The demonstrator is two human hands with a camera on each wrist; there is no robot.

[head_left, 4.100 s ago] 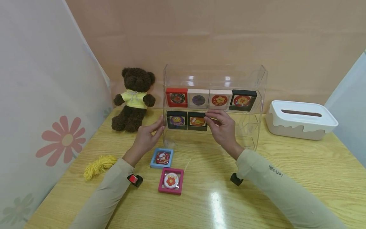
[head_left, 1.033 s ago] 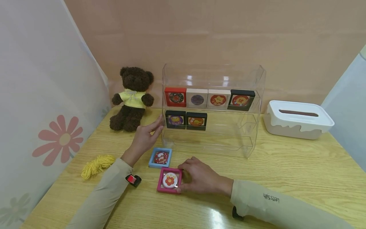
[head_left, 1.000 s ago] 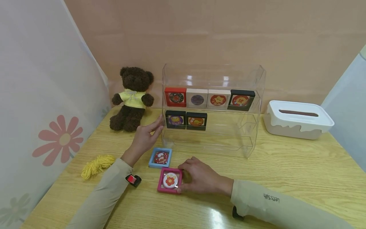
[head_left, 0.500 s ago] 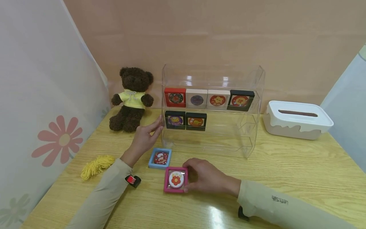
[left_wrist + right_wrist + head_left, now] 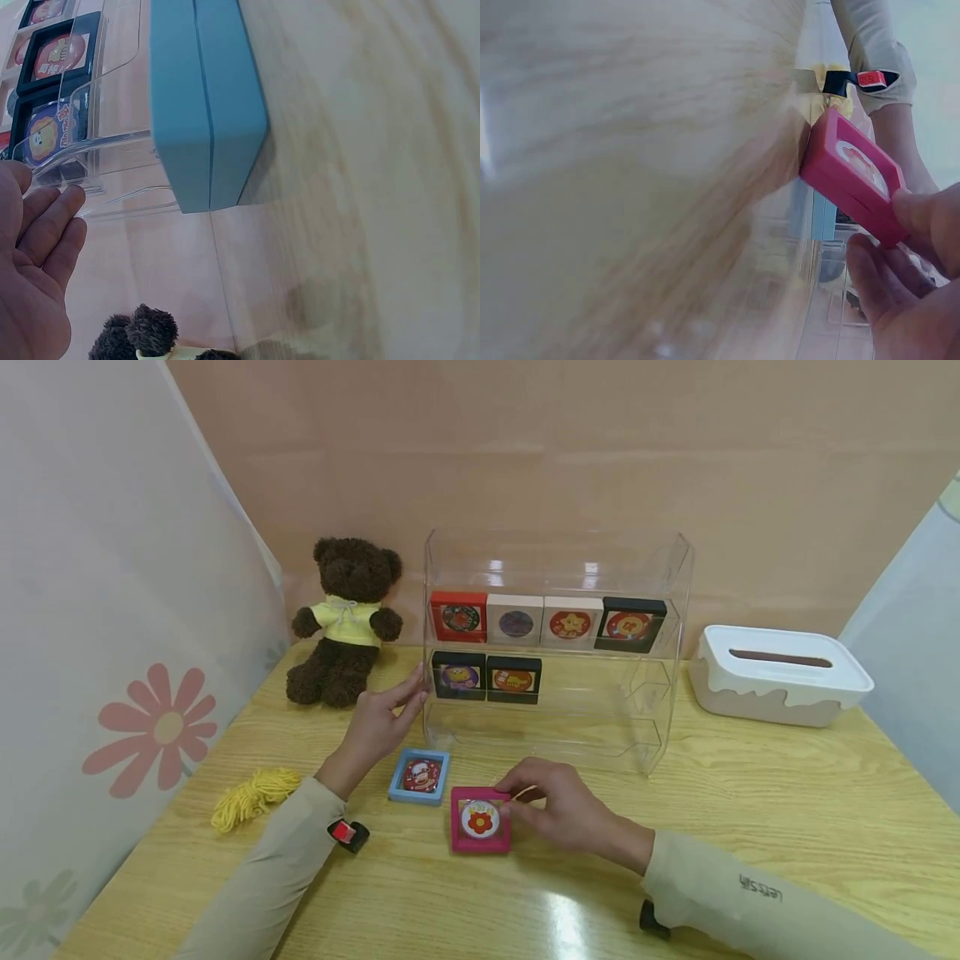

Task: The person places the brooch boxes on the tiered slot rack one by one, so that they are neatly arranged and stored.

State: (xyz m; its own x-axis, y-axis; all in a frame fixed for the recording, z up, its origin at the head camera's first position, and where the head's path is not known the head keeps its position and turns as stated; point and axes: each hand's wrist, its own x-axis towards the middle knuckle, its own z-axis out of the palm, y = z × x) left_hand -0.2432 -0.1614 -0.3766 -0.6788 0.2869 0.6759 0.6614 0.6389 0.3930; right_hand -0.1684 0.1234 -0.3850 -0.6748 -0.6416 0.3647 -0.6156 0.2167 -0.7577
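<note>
My right hand (image 5: pixel 566 810) pinches the right edge of a magenta square frame (image 5: pixel 458 823) that displays a round red-flower badge. The frame is tilted up, partly off the table in the right wrist view, with the thumb on its front. My left hand (image 5: pixel 377 725) holds the left side edge of a clear tiered display rack (image 5: pixel 600 723), thumb and fingertips at that edge. On the rack's upper tier are a red frame (image 5: pixel 460 617), two white ones and a black one. Lower down, two black frames (image 5: pixel 513 680) sit side by side. A light blue frame (image 5: pixel 419 776) lies before the rack.
A brown teddy bear (image 5: pixel 349 622) in a yellow top sits left of the rack. Yellow cord (image 5: pixel 255 797) lies bundled near the left arm. To the right stands a white tissue box (image 5: pixel 780 677). A patterned curtain (image 5: pixel 150 610) borders the table's left side.
My right hand has left the lower black frame, taken hold of the magenta frame, drawn it rightward from beside the blue one and tilted it up. My left hand stays at the rack.
</note>
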